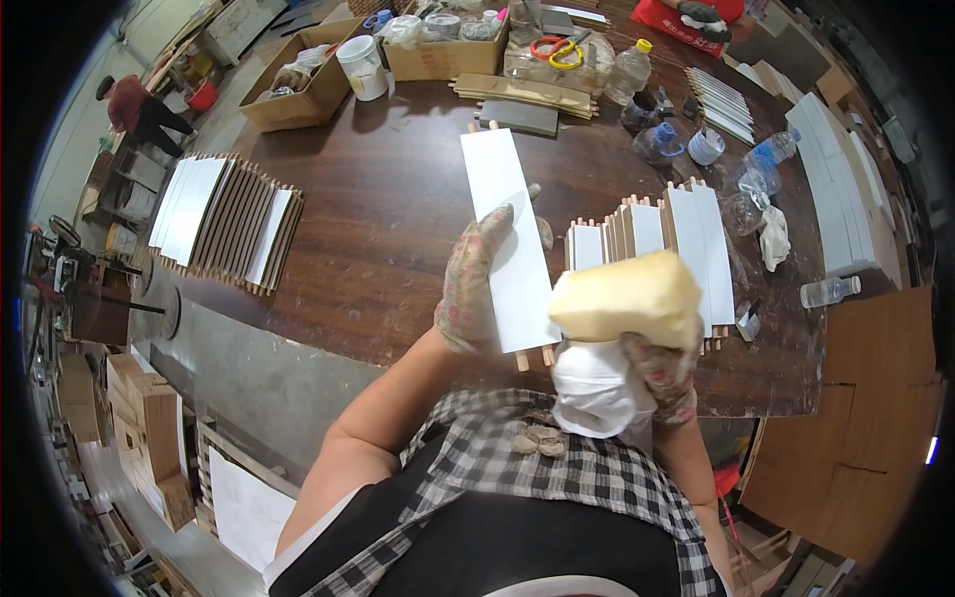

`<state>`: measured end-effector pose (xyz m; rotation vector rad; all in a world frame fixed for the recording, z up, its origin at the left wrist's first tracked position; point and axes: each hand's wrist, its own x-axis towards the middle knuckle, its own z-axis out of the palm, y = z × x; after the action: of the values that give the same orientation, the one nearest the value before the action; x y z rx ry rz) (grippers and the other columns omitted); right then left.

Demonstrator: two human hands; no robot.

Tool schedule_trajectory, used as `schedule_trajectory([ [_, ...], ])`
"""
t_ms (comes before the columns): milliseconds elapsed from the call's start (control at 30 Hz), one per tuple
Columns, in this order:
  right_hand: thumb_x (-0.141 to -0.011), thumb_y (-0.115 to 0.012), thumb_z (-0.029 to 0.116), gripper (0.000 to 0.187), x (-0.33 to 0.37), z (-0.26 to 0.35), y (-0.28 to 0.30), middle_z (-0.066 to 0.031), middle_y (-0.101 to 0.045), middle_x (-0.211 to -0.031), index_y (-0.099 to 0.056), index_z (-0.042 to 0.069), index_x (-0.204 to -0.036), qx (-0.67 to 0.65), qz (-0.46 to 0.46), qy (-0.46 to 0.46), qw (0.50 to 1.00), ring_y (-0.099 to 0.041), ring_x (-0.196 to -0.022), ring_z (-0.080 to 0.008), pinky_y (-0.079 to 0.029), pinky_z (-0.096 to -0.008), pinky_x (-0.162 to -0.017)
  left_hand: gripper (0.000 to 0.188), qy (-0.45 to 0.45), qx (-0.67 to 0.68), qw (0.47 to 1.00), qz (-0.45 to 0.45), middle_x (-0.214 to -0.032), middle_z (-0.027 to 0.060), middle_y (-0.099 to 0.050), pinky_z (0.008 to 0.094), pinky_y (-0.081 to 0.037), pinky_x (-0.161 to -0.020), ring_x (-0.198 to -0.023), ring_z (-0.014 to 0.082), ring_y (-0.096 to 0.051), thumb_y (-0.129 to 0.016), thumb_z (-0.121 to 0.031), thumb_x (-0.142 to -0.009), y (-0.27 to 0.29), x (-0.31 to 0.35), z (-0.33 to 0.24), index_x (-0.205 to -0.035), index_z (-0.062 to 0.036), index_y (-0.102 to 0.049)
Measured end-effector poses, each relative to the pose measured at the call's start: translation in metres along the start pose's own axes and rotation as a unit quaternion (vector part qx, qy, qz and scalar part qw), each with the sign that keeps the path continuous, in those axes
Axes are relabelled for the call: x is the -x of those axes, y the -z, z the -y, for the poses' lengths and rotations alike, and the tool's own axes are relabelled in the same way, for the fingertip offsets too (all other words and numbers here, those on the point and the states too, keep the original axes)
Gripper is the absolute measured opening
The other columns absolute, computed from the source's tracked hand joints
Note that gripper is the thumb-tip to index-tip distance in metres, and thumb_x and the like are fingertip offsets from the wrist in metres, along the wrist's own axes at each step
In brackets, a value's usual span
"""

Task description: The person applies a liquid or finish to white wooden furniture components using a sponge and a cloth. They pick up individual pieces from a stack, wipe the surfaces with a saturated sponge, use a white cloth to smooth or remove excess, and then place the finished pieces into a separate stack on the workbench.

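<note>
The gloved left hand point(470, 284) clamps a white, flat, dowel-ended panel point(511, 254) over the brown wooden table point(368, 199); the right hand point(668, 378) grips a yellow foam block point(627, 298) and white cloth point(595, 390). Light, even pressure should suit best.

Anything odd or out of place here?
Mildly: a clear bottle lies on its side by the right edge of the table, while the yellow-capped bottle stands upright. No spill is evident. The white panel in the left hand shows no obvious damage.

Stacked pegged panels point(227, 224), a broad worktable point(368, 249) and piled white boards point(841, 189) mark a workshop.
</note>
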<state>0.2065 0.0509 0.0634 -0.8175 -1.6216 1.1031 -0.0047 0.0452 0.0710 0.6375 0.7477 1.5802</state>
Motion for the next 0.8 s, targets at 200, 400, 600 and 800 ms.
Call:
schedule_trajectory([
  [200, -0.068, -0.079, 0.018, 0.052, 0.000, -0.010, 0.011, -0.0101, -0.064, -0.098, -0.053, 0.000, -0.109, 0.115, 0.009, -0.004, 0.993, -0.065, -0.089, -0.0208, -0.054, -0.0306, -0.074, 0.058, -0.013, -0.023, 1.000, 0.013, -0.081, 0.0058, -0.056, 0.0192, -0.043, -0.057, -0.067, 0.0082, -0.051, -0.037, -0.042, -0.095, 0.002, -0.003, 0.005, -0.126, 0.0072, -0.040],
  [400, -0.069, -0.078, 0.019, 0.056, -0.002, -0.017, 0.012, -0.0112, -0.062, -0.104, -0.050, -0.001, -0.114, 0.056, 0.056, 0.021, 0.997, -0.064, -0.091, -0.0204, -0.055, -0.0313, -0.075, 0.066, -0.085, -0.224, 0.971, 0.010, -0.075, 0.0070, -0.056, 0.0191, -0.041, -0.051, -0.063, 0.0091, -0.051, -0.033, -0.052, -0.094, 0.007, -0.013, 0.011, -0.121, 0.0076, -0.044],
  [600, -0.071, -0.076, 0.016, 0.046, -0.008, 0.003, 0.005, -0.0091, -0.064, -0.098, -0.054, 0.000, -0.109, 0.117, 0.057, 0.076, 0.989, -0.064, -0.086, -0.0176, -0.054, -0.0321, -0.075, 0.066, -0.043, -0.106, 0.993, 0.006, -0.074, 0.0065, -0.056, 0.0189, -0.041, -0.049, -0.059, 0.0084, -0.051, -0.033, -0.052, -0.094, 0.004, -0.008, 0.010, -0.120, 0.0072, -0.045],
  [800, -0.069, -0.077, 0.018, 0.052, 0.006, -0.018, 0.016, -0.0118, -0.064, -0.099, -0.053, -0.004, -0.110, -0.080, -0.051, -0.130, 0.987, -0.065, -0.089, -0.0207, -0.056, -0.0289, -0.075, 0.066, -0.018, -0.056, 0.998, 0.001, -0.073, 0.0060, -0.056, 0.0188, -0.041, -0.047, -0.055, 0.0078, -0.051, -0.033, -0.053, -0.093, 0.001, -0.010, 0.011, -0.118, 0.0068, -0.046],
])
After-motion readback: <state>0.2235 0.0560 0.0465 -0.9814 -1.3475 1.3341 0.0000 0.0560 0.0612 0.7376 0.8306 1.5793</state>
